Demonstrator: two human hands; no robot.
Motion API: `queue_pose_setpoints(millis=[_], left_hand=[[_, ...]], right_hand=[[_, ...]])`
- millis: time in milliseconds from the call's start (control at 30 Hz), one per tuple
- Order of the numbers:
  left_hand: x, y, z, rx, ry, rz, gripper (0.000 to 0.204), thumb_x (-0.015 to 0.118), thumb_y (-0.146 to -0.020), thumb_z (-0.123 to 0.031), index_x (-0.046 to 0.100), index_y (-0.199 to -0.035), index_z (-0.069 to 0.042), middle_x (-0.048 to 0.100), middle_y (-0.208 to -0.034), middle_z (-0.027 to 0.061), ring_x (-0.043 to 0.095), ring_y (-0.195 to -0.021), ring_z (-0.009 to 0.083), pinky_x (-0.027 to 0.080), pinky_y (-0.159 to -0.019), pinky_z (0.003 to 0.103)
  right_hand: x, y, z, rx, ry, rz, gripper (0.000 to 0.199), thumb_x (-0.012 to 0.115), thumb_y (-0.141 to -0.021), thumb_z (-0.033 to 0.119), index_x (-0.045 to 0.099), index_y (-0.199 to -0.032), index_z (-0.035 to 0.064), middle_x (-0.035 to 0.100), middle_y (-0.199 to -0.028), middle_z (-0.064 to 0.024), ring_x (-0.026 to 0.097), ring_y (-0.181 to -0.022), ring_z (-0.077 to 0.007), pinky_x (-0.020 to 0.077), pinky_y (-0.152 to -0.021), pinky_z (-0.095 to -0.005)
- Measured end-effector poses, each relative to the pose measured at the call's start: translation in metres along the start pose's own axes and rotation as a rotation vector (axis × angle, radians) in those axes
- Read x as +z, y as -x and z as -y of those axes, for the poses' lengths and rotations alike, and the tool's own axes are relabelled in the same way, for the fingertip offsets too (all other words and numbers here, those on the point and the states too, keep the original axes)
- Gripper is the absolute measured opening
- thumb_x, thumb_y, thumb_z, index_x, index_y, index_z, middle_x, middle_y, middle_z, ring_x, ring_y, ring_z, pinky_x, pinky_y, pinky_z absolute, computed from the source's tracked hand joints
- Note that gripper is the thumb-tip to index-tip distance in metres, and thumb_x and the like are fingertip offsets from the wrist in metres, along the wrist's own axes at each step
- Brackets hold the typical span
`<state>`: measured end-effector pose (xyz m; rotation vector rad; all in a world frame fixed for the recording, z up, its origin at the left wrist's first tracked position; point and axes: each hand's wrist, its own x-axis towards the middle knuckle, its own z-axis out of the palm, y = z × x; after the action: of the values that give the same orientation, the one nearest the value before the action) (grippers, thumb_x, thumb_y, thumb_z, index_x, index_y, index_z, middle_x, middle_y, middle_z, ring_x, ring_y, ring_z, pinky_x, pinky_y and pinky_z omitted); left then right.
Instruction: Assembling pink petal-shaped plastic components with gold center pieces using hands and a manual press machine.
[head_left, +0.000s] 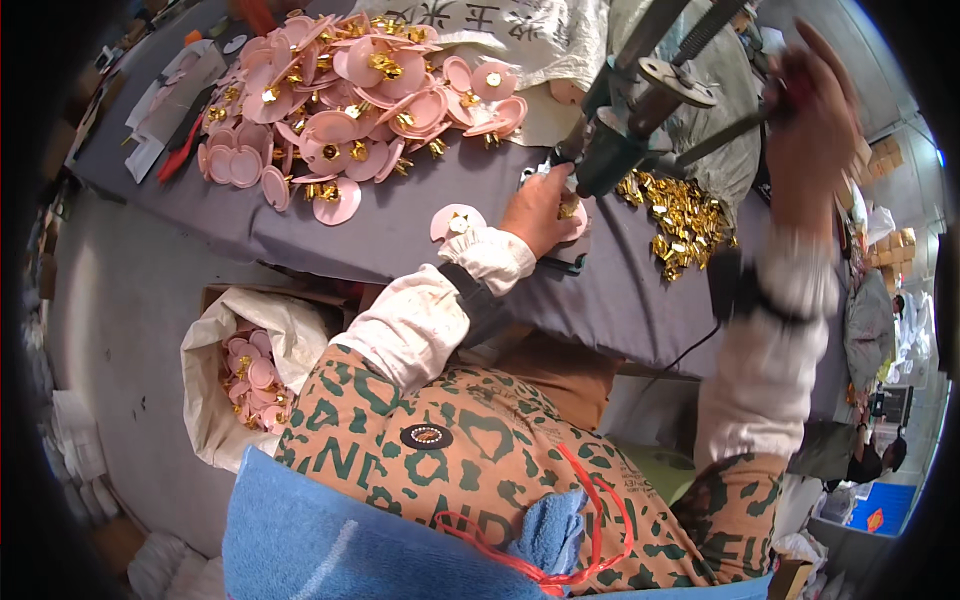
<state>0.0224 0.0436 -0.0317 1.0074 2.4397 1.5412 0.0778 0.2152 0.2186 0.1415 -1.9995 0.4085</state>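
Note:
My left hand [540, 215] is at the base of a dark green hand press [610, 150], its fingers closed on a pink plastic disc [577, 222] with a gold metal piece. The hand hides much of that disc. Just left of my wrist, another pink disc with a gold fitting [458, 222] lies on the table. Raised at the upper right, my right hand [812, 120] is closed around the dark red end of the press lever [725, 138]. To the right of the press lies a heap of small gold metal clips [685, 220].
A large pile of pink discs with gold fittings [340, 100] covers the table's [400, 235] far left. A red-handled tool [182, 150] rests beside it. Below the table edge, an open white sack [215, 375] holds more discs. Plastic and woven bags [500, 40] stand behind the press.

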Motion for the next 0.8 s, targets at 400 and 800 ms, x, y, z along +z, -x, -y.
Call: queue_pose_setpoints(millis=[400,800], left_hand=[[-0.121,0.023,-0.009,-0.337,0.803,0.191,0.07,0.07,-0.079,0.005,0.036,-0.139,-0.004,0.063,-0.116,0.0131,0.062,-0.099,0.0167,0.053,-0.084,0.03],[-0.17,0.064,0.024,-0.293,-0.019,0.18,0.039,0.069,-0.081,-0.011,0.059,-0.117,-0.002,0.067,-0.081,0.0049,0.06,-0.069,0.0092,0.049,-0.063,0.026]], right_hand=[[0.012,-0.036,-0.105,-0.353,0.684,0.02,0.028,0.065,-0.069,-0.004,0.064,-0.095,0.0041,0.068,-0.107,-0.0081,0.065,-0.098,-0.0285,0.0524,-0.082,-0.0353],[0.013,-0.037,-0.119,-0.156,0.62,0.014,0.047,0.069,-0.072,0.001,0.064,-0.116,0.0155,0.068,-0.107,-0.0082,0.066,-0.095,-0.0276,0.0526,-0.078,-0.0354]])
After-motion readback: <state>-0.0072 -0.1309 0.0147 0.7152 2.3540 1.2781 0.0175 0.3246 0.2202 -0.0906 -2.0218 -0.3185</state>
